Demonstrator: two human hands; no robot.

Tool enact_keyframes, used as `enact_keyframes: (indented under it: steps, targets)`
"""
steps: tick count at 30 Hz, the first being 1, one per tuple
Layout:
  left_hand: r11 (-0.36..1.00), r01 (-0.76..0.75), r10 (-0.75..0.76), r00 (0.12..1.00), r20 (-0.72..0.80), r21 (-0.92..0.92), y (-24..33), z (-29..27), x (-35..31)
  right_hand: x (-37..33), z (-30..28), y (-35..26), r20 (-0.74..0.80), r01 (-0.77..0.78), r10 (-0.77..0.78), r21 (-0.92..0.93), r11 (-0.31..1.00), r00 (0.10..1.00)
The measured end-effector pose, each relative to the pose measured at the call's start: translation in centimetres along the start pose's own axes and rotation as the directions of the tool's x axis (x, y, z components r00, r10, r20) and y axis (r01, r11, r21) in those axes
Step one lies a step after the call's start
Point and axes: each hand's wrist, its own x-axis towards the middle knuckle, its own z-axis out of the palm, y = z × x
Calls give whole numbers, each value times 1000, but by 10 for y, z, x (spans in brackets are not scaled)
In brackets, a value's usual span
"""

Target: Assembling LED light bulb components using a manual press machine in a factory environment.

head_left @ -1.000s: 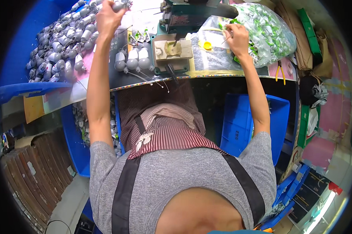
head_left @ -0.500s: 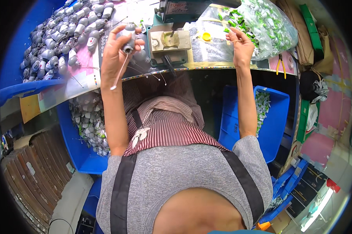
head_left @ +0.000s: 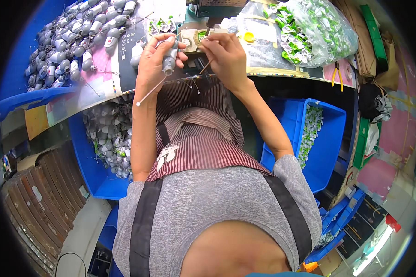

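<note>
Left hand (head_left: 157, 57): fingers curled firmly round 1 gray bulb-shaped part (head_left: 170, 60), neck toward wearer, thin pale cord (head_left: 151, 91) dangling across the wrist. Right hand (head_left: 228, 60): fingers bunched nearly together at the hollowed block (head_left: 188, 38), thin brown stick (head_left: 206, 67) held, poking out below; can't tell if they also grip the green piece (head_left: 202, 35) in the hollow. Risks: stick nudges the piece, seats it skewed; loose cord snags; rounded bulb slips if grip eases; fingers near press head (head_left: 219, 9), so pinch hazard. Materials: block matte tan; smooth gray bulbs (head_left: 63, 67) piled left; crinkled clear bag (head_left: 341, 37) right; round yellow cap (head_left: 249, 36) on the surface (head_left: 263, 56).
</note>
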Motion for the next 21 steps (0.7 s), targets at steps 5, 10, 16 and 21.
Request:
enact_keyframes:
  steps: [5, 10, 16, 21]
  targets:
    - [998, 55, -57, 997, -44, -31, -1, -1, -4, 8, -26, 8, 80, -91, 89, 22, 996, 993]
    - [978, 76, -62, 995, -76, 195, -1, 0, -4, 17, -65, 59, 152, -643, 657, 450, 619, 739]
    - [936, 19, 48, 982, -181, 351, -6, 19, -9, 10, -67, 92, 172, -689, 669, 239, 684, 723]
    - [882, -64, 161, 972, -170, 468, -7, 27, -17, 9, -55, 96, 81, -577, 576, -15, 817, 813]
